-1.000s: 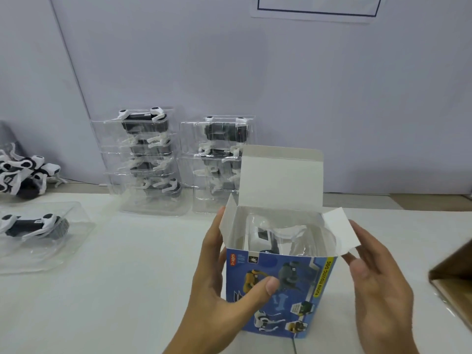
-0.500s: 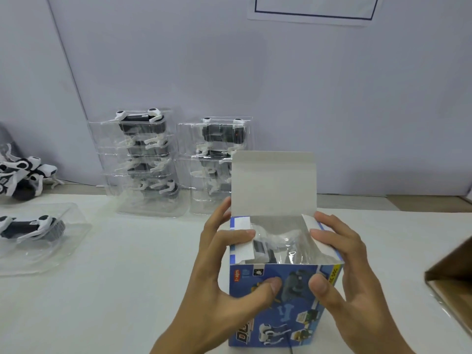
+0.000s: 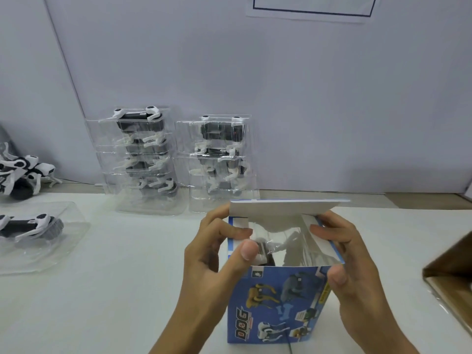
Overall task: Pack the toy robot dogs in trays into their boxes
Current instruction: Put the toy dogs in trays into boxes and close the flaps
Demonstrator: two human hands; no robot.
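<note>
A blue printed toy box [image 3: 275, 305] stands upright on the white table in front of me. Inside it sits a toy robot dog in a clear plastic tray [image 3: 278, 245]. My left hand [image 3: 214, 261] grips the box's left side and its fingers and thumb fold the left side flap [image 3: 241, 226] inward. My right hand [image 3: 355, 272] grips the right side and holds the right side flap [image 3: 324, 245] down. The white top lid [image 3: 283, 206] is tipped forward over the opening.
Two stacks of clear trays with robot dogs [image 3: 143, 159] [image 3: 221, 159] lean at the wall behind. One dog in a tray [image 3: 33, 228] lies at the left, loose dogs [image 3: 20, 175] beyond it. A brown carton [image 3: 452, 277] sits at the right edge.
The side flaps went from spread open to folded inward under my fingers. The top lid tipped from upright to nearly flat over the opening.
</note>
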